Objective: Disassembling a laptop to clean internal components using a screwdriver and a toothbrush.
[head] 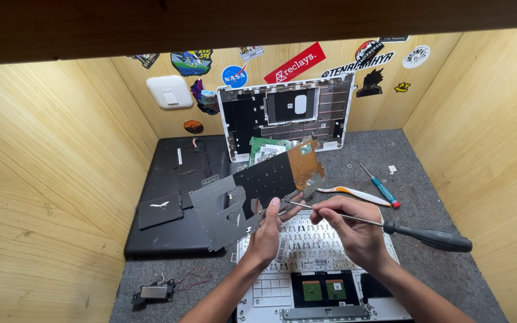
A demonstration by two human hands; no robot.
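My left hand grips the lower edge of a flat grey and black metal plate with an orange-brown film patch at its right end, lifting it tilted above a white laptop keyboard frame. My right hand pinches the thin metal shaft of a screwdriver with a dark handle; the tip points left toward the plate's edge near my left fingers.
A white laptop shell leans against the stickered back wall. A black laptop lid lies at left, a green circuit board behind the plate. A small teal screwdriver, a white pry tool and a small wired part rest on the grey mat.
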